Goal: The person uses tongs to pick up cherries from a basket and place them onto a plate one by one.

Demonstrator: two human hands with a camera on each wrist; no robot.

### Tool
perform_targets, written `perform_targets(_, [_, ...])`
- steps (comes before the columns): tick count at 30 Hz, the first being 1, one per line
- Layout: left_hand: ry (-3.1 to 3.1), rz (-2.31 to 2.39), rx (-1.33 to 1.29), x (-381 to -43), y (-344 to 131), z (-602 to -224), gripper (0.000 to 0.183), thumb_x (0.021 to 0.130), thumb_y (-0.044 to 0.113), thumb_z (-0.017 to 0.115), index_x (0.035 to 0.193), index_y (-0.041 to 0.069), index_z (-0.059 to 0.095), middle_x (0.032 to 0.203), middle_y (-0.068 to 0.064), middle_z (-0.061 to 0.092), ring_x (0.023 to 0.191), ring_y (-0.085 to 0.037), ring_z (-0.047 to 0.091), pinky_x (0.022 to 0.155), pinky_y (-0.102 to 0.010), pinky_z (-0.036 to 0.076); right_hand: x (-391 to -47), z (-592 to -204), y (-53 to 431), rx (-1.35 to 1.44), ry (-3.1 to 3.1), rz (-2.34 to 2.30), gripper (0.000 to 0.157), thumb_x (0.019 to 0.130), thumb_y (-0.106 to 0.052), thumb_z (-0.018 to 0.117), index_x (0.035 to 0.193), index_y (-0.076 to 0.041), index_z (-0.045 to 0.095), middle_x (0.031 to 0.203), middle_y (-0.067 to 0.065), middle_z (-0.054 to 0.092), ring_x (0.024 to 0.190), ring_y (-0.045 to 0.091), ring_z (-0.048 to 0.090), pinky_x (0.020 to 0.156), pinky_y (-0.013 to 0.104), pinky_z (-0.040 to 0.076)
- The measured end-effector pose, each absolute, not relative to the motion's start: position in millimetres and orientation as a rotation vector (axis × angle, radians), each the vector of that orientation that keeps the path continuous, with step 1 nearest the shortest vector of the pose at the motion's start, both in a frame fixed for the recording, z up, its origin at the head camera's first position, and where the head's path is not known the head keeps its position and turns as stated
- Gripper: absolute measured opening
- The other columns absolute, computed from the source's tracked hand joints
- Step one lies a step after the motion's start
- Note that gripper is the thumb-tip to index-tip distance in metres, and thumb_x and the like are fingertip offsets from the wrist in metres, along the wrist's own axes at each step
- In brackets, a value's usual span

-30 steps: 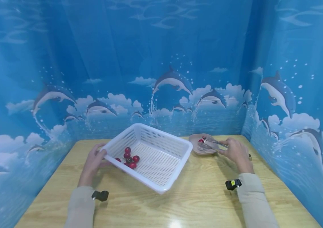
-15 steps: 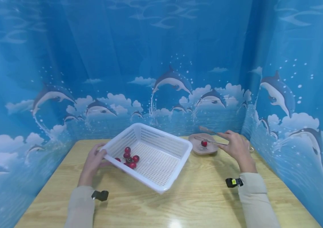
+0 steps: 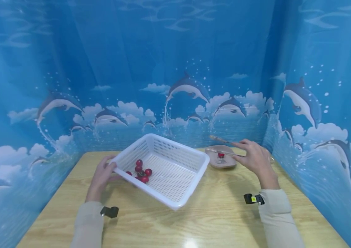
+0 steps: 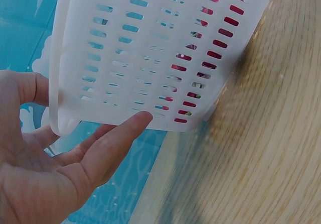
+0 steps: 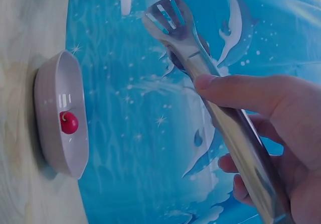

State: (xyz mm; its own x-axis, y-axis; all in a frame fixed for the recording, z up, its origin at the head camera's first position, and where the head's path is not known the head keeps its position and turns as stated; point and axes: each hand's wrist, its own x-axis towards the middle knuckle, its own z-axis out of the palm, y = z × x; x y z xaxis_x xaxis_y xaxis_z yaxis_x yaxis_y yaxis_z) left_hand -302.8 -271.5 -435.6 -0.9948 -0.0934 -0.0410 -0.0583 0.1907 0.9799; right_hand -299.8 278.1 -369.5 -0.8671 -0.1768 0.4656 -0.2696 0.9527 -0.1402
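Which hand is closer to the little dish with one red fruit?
Right. The right hand, holding tongs, is just right of the dish; the left hand is farther off, gripping the left end of the white basket.

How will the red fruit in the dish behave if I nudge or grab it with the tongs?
The red fruit looks round, so it will probably roll when nudged. The dish's raised sides may stop it. Its smooth skin could slip against the tongs' metal.
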Motion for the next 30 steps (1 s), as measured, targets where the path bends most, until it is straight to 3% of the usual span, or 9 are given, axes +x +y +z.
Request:
perform_targets(5, [-2.420, -1.968, 0.160, -303.9, -272.1, -435.5, 0.060, 0.105, 0.016, 0.041, 0.162, 0.009, 0.026, 0.152, -0.031, 0.041, 0.129, -0.039, 0.056, 0.106, -0.053, 0.059, -295.9, -363.8, 271.6, 0.367, -2.664, 0.272, 0.055, 0.084, -0.034, 0.084, 0.135, -0.019, 0.069, 0.123, 0.014, 0.071, 0.064, 0.018, 0.059, 0.039, 0.026, 0.031])
perform_targets(10, [-2.421, -1.958, 0.145, -302.3, -271.8, -435.4, 0.060, 0.105, 0.016, 0.041, 0.162, 0.007, 0.025, 0.151, -0.032, 0.040, 0.129, -0.040, 0.057, 0.106, -0.053, 0.059, -290.9, -360.1, 262.0, 0.430, -2.646, 0.329, 0.054, 0.084, -0.033, 0.085, 0.133, -0.015, 0.071, 0.120, 0.015, 0.072, 0.080, 0.027, 0.067, 0.046, 0.026, 0.042])
perform_targets(24, [-2.431, -1.936, 0.171, -299.9, -270.7, -433.3, 0.059, 0.105, 0.017, 0.041, 0.161, 0.008, 0.028, 0.150, -0.031, 0.042, 0.127, -0.039, 0.057, 0.106, -0.053, 0.059, -282.4, -355.6, 243.6, 0.499, -2.590, 0.377, 0.055, 0.082, -0.039, 0.085, 0.130, -0.016, 0.073, 0.119, 0.013, 0.074, 0.093, 0.031, 0.072, 0.060, 0.038, 0.059])
perform_targets(30, [-2.429, -1.943, 0.157, -301.6, -271.5, -434.2, 0.058, 0.105, 0.016, 0.041, 0.161, 0.007, 0.028, 0.150, -0.031, 0.042, 0.120, -0.032, 0.060, 0.105, -0.052, 0.060, -282.1, -355.7, 239.6, 0.541, -2.546, 0.353, 0.054, 0.080, -0.041, 0.087, 0.127, -0.017, 0.075, 0.114, 0.011, 0.075, 0.087, 0.027, 0.071, 0.049, 0.024, 0.047])
